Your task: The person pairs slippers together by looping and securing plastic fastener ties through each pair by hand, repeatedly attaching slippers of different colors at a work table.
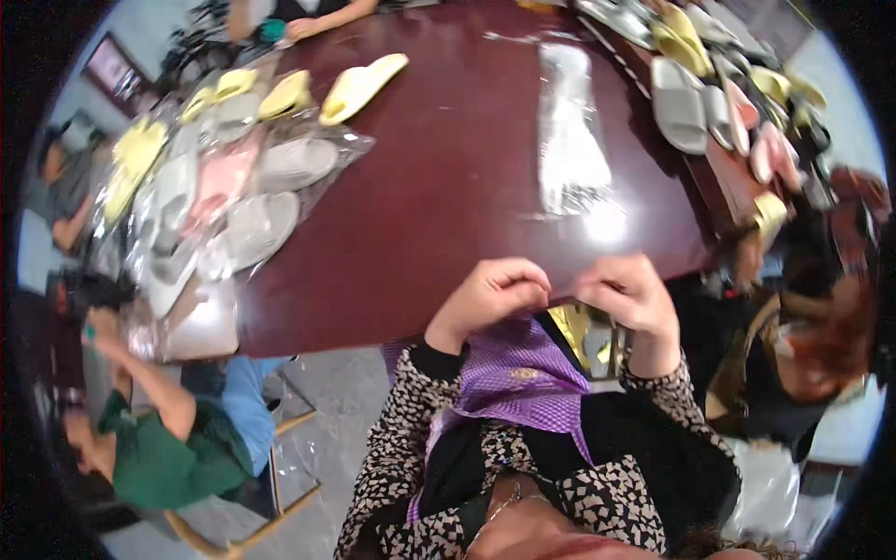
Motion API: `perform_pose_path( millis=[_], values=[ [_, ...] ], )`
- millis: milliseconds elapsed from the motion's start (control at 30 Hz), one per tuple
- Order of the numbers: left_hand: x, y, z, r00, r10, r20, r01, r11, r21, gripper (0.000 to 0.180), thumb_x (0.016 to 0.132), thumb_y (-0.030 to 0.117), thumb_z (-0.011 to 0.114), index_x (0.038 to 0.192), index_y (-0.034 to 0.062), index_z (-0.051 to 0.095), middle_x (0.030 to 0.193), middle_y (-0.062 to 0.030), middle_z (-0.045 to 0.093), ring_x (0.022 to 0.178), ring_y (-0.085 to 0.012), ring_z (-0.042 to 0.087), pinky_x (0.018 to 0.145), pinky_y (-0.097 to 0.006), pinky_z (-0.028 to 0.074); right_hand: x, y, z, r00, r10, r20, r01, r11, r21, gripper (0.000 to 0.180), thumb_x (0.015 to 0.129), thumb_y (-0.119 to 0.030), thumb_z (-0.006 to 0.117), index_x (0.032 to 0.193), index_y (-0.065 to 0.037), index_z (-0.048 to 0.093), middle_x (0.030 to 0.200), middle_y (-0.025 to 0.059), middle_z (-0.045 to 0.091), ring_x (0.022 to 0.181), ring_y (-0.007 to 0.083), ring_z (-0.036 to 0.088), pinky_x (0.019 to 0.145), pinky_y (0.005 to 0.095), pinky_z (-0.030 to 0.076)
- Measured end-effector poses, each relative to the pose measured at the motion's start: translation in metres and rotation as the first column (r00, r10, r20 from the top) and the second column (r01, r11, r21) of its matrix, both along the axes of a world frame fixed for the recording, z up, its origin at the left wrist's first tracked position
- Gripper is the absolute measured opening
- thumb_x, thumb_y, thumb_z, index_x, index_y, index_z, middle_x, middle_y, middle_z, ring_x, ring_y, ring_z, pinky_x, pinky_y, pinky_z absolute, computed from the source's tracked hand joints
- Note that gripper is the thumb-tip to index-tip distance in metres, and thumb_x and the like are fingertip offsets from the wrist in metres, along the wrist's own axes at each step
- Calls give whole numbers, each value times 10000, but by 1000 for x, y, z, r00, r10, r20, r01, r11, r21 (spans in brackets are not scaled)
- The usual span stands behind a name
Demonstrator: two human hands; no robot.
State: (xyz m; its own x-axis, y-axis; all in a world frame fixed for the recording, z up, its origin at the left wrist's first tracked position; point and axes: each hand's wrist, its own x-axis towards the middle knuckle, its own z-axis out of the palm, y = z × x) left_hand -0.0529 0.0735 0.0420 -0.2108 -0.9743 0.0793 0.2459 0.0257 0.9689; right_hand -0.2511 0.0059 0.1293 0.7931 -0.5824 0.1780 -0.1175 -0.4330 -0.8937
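My left hand (497, 295) and my right hand (633, 295) hover at the near edge of the dark red table (411, 205), a small gap between them. The fingers of both are curled inward, thumbs toward each other. Whatever they pinch, if anything, is too small or hidden to make out. Farther up the table, beyond my right hand, lies a stack of clear plastic bags (571, 140). A purple patterned apron (513, 373) covers my lap below the hands.
Bagged grey, pink and yellow slippers (271, 219) are piled at the left. A loose yellow slipper (364, 89) lies beside them. More slippers (679, 107) crowd the far right. Other people sit around the table, one in a green shirt (191, 457) at the left.
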Motion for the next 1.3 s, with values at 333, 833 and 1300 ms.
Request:
perform_pose_path(
  millis=[333,833,1300],
  values=[
    [21,67,9,990,51,130,-19,972,-235,65,836,24,596,876,-22,618,788,-35,632,692,-87,576,625,-228,457,21,-28,-27,997,72,25,-69,992,-104,41,774,30,606,809,28,628,811,109,650,689,164,586,628,267,463],
    [8,73,5,254,830,496,-728,502,-467,96,811,23,579,906,8,584,780,-118,625,675,-236,619,603,-318,484,143,4,-44,947,307,94,-301,951,-73,156,839,1,561,977,26,629,856,118,648,801,195,629,710,281,500],
    [38,88,-29,32,787,616,-739,433,-515,64,813,73,584,844,19,596,822,-134,604,738,-304,607,635,-357,484,174,-48,-95,936,127,328,-344,525,778,155,927,-79,477,1023,-7,574,692,36,556,462,68,364,462,209,331]
  ],
)
